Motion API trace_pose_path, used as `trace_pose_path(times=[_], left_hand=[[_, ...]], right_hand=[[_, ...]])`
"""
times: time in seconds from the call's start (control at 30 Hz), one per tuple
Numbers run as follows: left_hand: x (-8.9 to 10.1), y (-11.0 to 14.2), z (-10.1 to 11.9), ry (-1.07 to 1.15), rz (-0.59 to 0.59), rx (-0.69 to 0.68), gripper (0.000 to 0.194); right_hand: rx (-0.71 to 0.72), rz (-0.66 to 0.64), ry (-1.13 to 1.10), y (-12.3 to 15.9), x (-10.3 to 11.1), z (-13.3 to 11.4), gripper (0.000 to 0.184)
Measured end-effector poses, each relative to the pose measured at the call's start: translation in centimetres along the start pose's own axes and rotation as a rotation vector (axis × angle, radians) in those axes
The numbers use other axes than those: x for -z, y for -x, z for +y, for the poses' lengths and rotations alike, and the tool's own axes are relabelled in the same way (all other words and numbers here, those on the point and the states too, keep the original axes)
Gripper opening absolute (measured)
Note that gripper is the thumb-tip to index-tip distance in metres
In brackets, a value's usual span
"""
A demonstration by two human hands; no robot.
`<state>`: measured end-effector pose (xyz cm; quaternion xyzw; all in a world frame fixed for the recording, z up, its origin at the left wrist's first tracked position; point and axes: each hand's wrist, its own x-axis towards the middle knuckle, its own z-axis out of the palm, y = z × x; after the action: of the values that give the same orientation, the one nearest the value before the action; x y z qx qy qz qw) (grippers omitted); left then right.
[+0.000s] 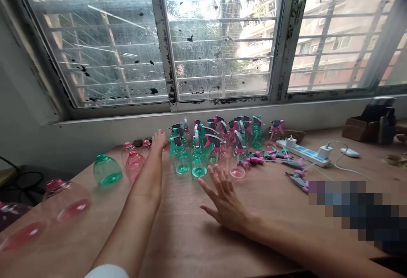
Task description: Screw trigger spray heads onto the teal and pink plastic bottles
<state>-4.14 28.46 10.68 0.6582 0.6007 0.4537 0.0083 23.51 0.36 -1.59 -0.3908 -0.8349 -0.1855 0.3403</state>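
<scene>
My left hand (158, 139) reaches far across the wooden table (178, 235), fingers curled at a pink capless bottle (146, 145) by the wall; what it grips is hidden. My right hand (224, 199) hovers flat over the table with fingers spread, holding nothing, just in front of a cluster of green and pink spray bottles (210, 148) with trigger heads. A green capless bottle (106, 170) and a pink one (135, 164) lie left of my left arm.
Several loose trigger heads (297, 178) lie right of the cluster. A white power strip (303, 152) with a charger and cable sits behind them. A cardboard box (362, 128) is at far right. More pink bottles (65, 199) lie at the left edge. A barred window rises behind.
</scene>
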Motion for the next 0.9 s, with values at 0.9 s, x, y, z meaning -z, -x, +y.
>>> trace_pose_path(times=[0.9], left_hand=[[21.3,9.4,15.0,0.302,0.308,-0.083,0.034]], right_hand=[[-0.469,-0.235,0.104,4.0,3.2,22.4,0.049]])
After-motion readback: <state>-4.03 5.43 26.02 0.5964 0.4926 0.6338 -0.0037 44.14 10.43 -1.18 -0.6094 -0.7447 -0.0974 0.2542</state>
